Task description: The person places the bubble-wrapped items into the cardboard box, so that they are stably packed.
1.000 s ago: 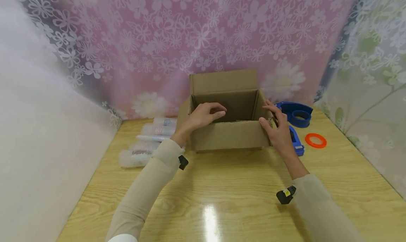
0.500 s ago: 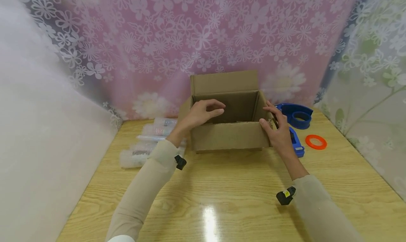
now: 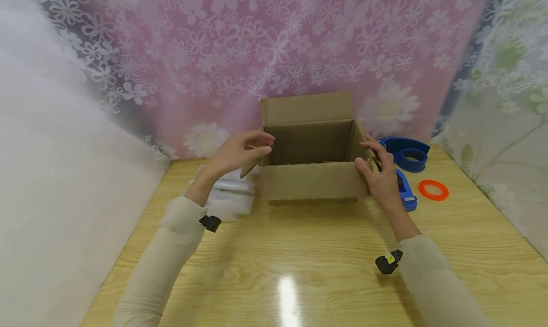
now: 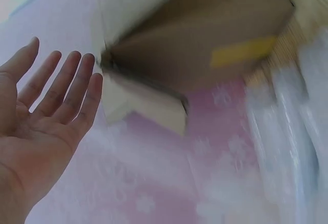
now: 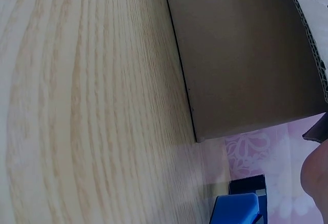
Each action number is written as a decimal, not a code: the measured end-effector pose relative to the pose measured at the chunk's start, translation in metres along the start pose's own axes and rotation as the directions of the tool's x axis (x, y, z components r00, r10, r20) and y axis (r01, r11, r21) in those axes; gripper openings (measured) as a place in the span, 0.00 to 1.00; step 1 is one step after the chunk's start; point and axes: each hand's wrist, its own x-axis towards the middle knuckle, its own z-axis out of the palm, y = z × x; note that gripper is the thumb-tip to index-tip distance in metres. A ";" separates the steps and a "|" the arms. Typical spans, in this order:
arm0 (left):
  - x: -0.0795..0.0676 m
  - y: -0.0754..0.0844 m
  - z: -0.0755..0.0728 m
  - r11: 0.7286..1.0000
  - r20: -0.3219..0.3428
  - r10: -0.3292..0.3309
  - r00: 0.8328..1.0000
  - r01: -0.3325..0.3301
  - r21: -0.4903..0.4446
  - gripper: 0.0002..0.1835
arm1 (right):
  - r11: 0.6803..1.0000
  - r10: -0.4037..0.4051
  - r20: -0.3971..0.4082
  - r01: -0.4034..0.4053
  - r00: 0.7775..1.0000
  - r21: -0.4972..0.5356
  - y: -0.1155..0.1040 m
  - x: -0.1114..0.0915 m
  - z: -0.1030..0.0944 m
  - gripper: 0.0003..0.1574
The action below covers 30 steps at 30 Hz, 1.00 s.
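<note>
Cardboard box [image 3: 317,141] on the wooden table [image 3: 257,270], top open, in front of the floral curtain [image 3: 321,41]. Rear flap [image 3: 306,108] upright, front flap [image 3: 314,182] folded down outside, left flap [image 3: 249,167] splayed outward. Floor of box hidden from the head view; contents, so full weight, cannot be judged.

Handling, by judgement: light for its bulk if little is inside; walls fairly stiff, flaps soft at their creases and likely to swing. Dry board, little slip; the torn-looking edge near the front right corner seems the weak spot. Best hold: low on both end walls, or a hand under the base, rather than by a flap.

Right hand [image 3: 380,174] grips the box's front right corner, thumb on the front flap's edge. Left hand [image 3: 237,151] just off the box's left end, fingers loosely spread, holding nothing.

Left of box: bubble-wrapped packages [image 3: 229,201]. Right of box: blue tape dispenser [image 3: 413,161]; nearer, a second blue tool [image 3: 407,194], partly hidden. Farther right: orange ring [image 3: 424,189].
</note>
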 end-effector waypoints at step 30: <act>-0.130 -0.084 -0.060 0.961 0.044 -0.247 0.968 0.240 0.135 0.24 | 0.998 -0.033 0.020 0.032 0.999 0.053 0.007 0.001 -0.002 0.29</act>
